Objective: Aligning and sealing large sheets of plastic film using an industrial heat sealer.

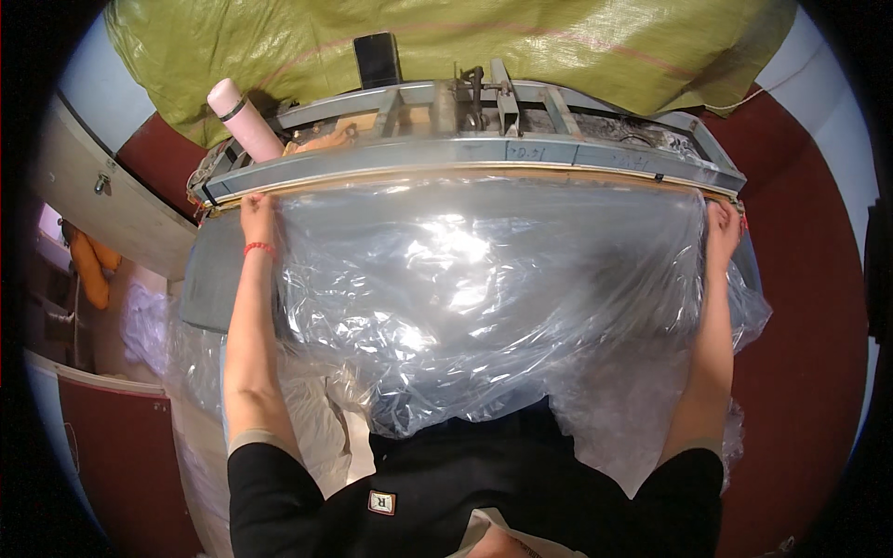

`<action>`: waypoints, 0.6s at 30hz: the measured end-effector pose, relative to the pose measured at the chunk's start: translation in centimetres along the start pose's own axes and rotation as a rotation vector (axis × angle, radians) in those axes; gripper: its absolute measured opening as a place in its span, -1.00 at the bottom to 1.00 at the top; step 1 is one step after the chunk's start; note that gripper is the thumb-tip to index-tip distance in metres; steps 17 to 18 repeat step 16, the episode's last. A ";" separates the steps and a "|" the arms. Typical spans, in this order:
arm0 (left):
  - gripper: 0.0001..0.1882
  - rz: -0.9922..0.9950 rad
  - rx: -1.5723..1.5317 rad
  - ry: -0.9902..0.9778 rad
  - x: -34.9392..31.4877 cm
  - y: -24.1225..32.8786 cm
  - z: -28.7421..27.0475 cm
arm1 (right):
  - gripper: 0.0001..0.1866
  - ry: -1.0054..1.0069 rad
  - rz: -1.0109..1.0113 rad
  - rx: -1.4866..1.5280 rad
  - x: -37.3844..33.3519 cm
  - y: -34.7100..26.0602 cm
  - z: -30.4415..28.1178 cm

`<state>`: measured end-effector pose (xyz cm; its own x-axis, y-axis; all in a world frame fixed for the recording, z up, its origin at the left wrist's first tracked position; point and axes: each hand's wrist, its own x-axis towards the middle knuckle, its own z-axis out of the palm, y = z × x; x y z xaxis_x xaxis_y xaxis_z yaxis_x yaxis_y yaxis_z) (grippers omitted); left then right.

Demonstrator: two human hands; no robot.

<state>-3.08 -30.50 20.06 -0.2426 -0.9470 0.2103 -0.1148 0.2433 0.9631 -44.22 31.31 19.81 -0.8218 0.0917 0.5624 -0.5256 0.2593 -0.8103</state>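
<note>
A wide sheet of clear plastic film (521, 307) is stretched across a grey work surface (216, 270), its near part hanging in folds towards my body. My left hand (257, 218) pinches the sheet's far left corner, fingertips close against a long metal bar (391, 154). At the far right corner my right hand (723, 229) is closed on the film in the same way. Between them the far edge runs along the bar's tan strip. Both arms are stretched forward; whether the film is one layer or a bag I cannot tell.
Behind the bar stands a metal frame with a clamp-like part (503, 104). A pink bottle (246, 121) leans at its left, and a dark phone (377, 59) rests on yellow-green sheeting (577, 46). More crumpled plastic (149, 321) lies at the left, beside a door (112, 186).
</note>
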 end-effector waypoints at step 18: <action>-0.70 0.602 0.400 -0.919 -31.3 1.1 -1.5 | -0.23 -0.111 1.394 -0.291 -37.3 15.6 -26.8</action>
